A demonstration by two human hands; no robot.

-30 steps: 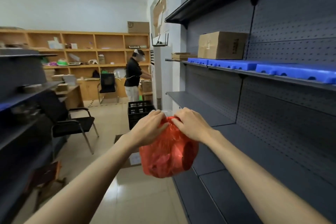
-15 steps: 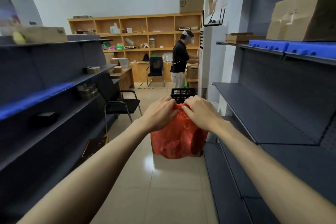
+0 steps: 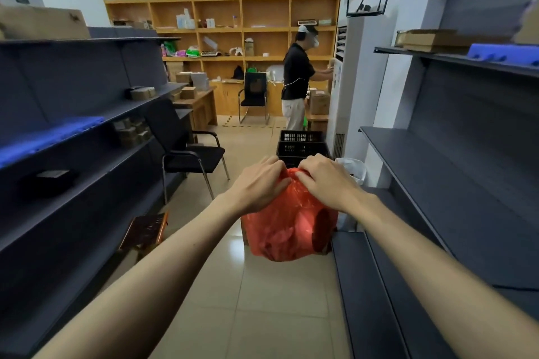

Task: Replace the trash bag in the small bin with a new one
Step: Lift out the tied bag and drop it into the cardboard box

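A full red trash bag point(image 3: 288, 227) hangs in the air over the aisle floor, held out in front of me at its gathered top. My left hand point(image 3: 259, 183) grips the bag's neck from the left, and my right hand point(image 3: 323, 181) grips it from the right; the fingers of both are curled into the plastic. Behind my right hand, a bin lined with a white bag point(image 3: 354, 169) stands on the floor by the right shelving. Most of that bin is hidden.
Dark grey shelving point(image 3: 437, 172) lines the right side and more shelving point(image 3: 73, 131) the left. Black crates point(image 3: 302, 144) are stacked on the floor ahead. A black chair point(image 3: 192, 151) stands at the left, and a person point(image 3: 297, 79) stands at the far wooden shelves. A cardboard box point(image 3: 243, 230) sits behind the bag.
My view has swung left from the right shelving to look down the aisle. Both hands keep the same hold on the red bag's top.
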